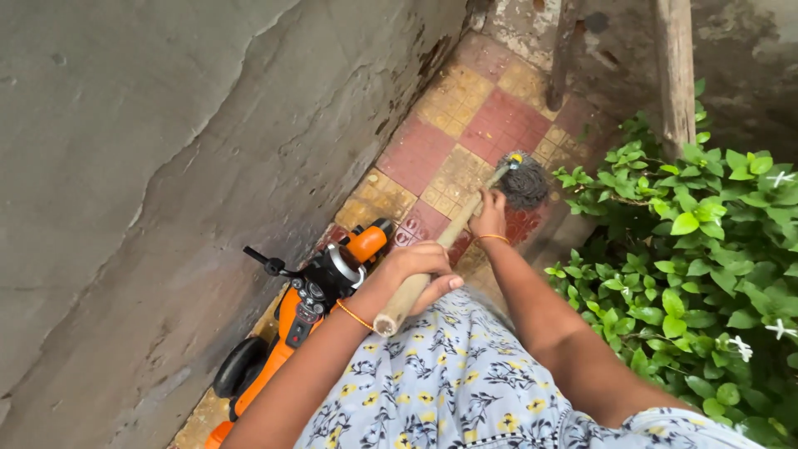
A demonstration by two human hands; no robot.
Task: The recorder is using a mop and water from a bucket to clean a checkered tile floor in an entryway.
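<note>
Fingers of left hand (420,268) and right hand (489,215) wrap mop handle (432,254); mop head (522,180) apparently on tiles.

My left hand (416,268) wraps the near end of the mop handle (436,249), close to my body, and my right hand (489,214) holds it farther along, just behind the mop head (524,179), which rests on the tiled floor (465,116) ahead of me. A toy ride-on motorbike (307,312) stands to my left, against the wall (166,166). A leafy bush (698,249) fills the right side. A wooden post (677,75) rises beyond the bush, at the far end of the floor.
</note>
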